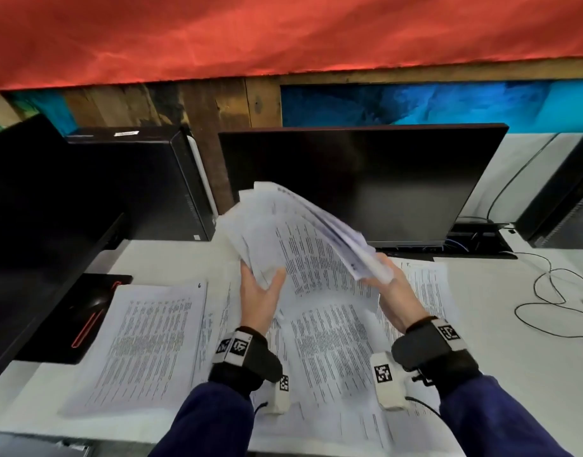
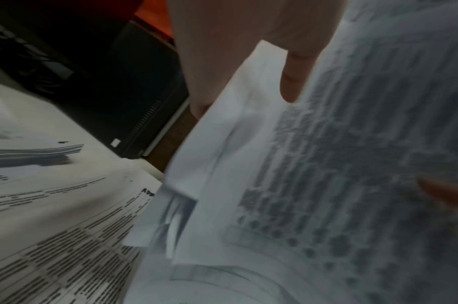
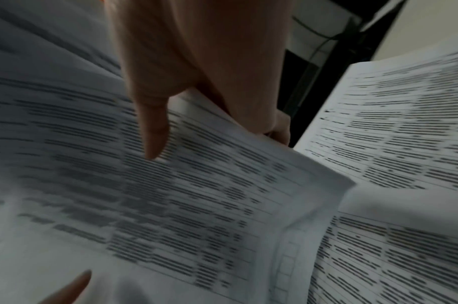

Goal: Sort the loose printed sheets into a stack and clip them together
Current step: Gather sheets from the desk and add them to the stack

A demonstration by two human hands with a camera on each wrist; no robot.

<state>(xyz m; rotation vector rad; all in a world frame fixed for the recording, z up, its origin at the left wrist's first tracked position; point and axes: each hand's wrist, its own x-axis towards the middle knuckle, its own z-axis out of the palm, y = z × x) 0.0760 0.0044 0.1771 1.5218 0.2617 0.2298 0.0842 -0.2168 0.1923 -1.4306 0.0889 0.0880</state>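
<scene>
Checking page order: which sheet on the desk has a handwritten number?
The sheet at far left, beside the black monitor base; a handwritten 6 marks its top right corner.

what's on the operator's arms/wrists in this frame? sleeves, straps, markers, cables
Bare hands, no gloves. Dark navy long sleeves on both arms. Each wrist wears a black strap carrying white square tags printed with black fiducial patterns. A white, boxy camera module, also tagged, hangs under each wrist. A thin black cable trails from the right module; a short one shows by the left.
</scene>
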